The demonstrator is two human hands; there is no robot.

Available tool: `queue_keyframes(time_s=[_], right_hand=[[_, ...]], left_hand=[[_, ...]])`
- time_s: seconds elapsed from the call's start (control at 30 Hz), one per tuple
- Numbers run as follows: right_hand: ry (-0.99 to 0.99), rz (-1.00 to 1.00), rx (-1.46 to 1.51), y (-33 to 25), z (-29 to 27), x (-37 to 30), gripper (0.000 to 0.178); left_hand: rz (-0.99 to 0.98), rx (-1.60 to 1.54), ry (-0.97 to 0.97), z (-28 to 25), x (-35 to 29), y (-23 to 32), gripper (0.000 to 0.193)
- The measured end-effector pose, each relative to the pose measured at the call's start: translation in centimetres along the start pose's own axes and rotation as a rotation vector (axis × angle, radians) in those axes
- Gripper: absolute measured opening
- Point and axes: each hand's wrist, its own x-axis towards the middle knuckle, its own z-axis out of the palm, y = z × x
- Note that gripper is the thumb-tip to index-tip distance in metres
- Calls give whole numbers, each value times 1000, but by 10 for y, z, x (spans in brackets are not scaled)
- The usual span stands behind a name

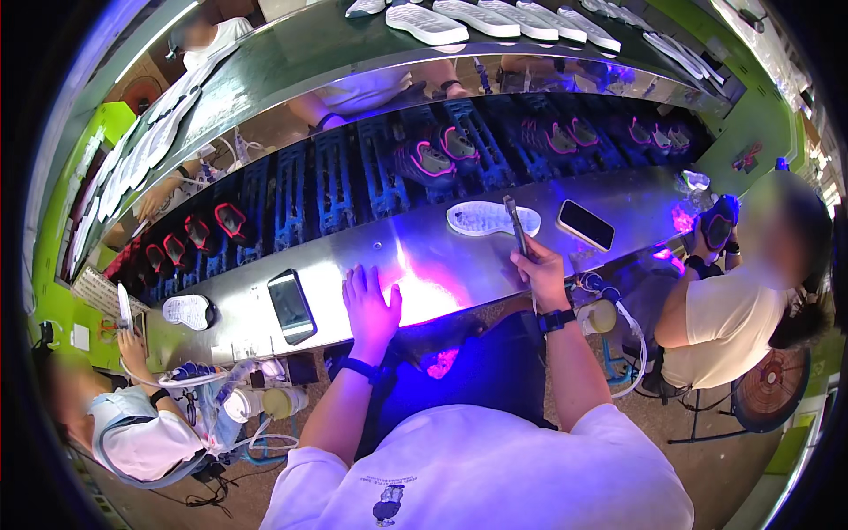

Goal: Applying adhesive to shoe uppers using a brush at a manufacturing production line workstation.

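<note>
My left hand (371, 307) lies palm down on the metal bench (344, 252) with its fingers stretched out, beside a bright pinkish-violet patch of light. Nothing is in it. My right hand (541, 272) is closed round a slim dark brush (515, 221), its upper end pointing away from me. That end overlaps the right part of a white shoe sole (473, 218); whether it touches, I cannot tell. Just right of the sole is a dark-screened phone (586, 224). Another phone (291, 306) lies left of my left hand.
Behind the bench runs a blue-slatted conveyor (296, 190) carrying dark shoes with pink (433, 159) or red (231, 223) edging. White soles (481, 18) line the upper shelf. Co-workers sit at left (146, 437) and right (724, 327). Cups (283, 403) and hoses hang at the bench's front edge.
</note>
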Motion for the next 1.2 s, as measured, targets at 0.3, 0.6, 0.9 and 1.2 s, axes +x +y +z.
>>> queue_keyframes(time_s=[0.3, 0.6, 0.9, 1.2], right_hand=[[-30, -95, -503, -57, 27, -59, 30], [-300, 54, -142, -129, 66, -111, 39], [-400, 10, -211, -168, 78, -146, 40], [-222, -217, -504, -186, 81, -166, 43]], left_hand=[[-54, -21, -17, 4, -5, -3, 63], [-78, 46, -7, 4, 0, 5, 64], [-82, -2, 21, 3, -3, 6, 63], [-86, -8, 7, -3, 0, 11, 63]])
